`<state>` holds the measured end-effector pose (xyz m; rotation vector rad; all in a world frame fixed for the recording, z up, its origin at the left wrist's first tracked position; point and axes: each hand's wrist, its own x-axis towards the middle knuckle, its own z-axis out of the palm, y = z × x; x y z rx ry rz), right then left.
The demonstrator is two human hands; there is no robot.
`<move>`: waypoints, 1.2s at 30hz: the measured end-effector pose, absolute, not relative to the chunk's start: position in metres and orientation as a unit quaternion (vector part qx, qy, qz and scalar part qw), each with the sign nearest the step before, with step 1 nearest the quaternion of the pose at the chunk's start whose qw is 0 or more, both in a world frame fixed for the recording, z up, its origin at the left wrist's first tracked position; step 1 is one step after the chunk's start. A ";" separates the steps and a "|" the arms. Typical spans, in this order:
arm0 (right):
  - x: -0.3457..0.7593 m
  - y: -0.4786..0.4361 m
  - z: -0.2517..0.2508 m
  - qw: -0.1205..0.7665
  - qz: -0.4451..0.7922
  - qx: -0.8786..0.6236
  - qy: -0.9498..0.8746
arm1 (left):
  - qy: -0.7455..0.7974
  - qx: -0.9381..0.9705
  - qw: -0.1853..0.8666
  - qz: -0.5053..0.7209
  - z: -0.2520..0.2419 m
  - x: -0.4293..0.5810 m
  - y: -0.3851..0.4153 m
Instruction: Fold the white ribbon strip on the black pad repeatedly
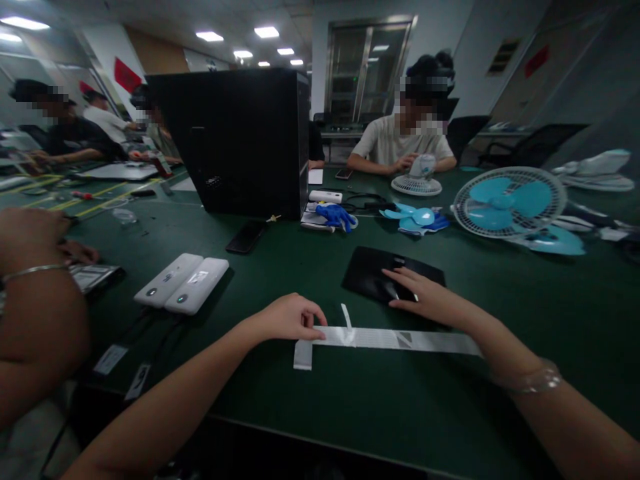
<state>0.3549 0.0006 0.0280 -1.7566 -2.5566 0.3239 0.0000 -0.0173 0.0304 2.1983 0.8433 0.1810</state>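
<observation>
A flat, pale ribbon cable (377, 337) with fine lines along it lies across the green table in front of me. Near its folded left end, my left hand (293, 319) has thumb and forefinger closed on the edge. A short white strip (346, 316) sticks up from the cable just right of those fingers. My right hand (419, 293) rests with outstretched fingers on a glossy black panel (367, 273) behind the cable. My right forearm passes over the cable's right end and hides it.
Two white power banks (200, 287) and a black phone (246, 237) lie to the left. Behind stands a large black computer case (235, 143). Blue gloves (336, 217), blue fan blades (413, 217) and a fan grille (509, 202) lie farther back. A neighbour's arm (43, 320) reaches in at left.
</observation>
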 end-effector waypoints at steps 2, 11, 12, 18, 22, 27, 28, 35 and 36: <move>0.333 -0.009 0.031 0.015 0.122 -0.520 -0.845 | 0.321 0.867 0.375 0.073 0.031 0.000 -0.018; 0.283 -0.038 0.038 0.036 0.211 -0.399 -0.892 | 0.280 0.882 0.375 0.057 0.037 -0.001 -0.021; 0.281 -0.039 0.039 0.040 0.216 -0.393 -0.893 | 0.281 0.881 0.378 0.054 0.036 -0.001 -0.020; 0.277 -0.043 0.044 0.071 0.228 -0.391 -0.889 | 0.294 0.861 0.412 0.057 0.030 -0.002 -0.019; 0.279 -0.046 0.056 0.123 0.225 -0.382 -0.888 | 0.306 0.828 0.459 0.102 0.028 -0.001 -0.018; 0.279 -0.051 0.062 0.095 0.197 -0.348 -0.912 | 0.364 0.759 0.520 0.141 0.023 0.001 -0.013; 0.279 -0.051 0.061 0.096 0.180 -0.340 -0.918 | 0.375 0.758 0.515 0.143 0.022 0.001 -0.012; 0.280 -0.049 0.052 0.061 0.065 -0.319 -0.944 | 0.441 0.827 0.330 0.115 0.025 0.004 -0.016; 0.280 -0.049 0.053 0.057 0.059 -0.318 -0.944 | 0.446 0.831 0.312 0.111 0.026 0.005 -0.018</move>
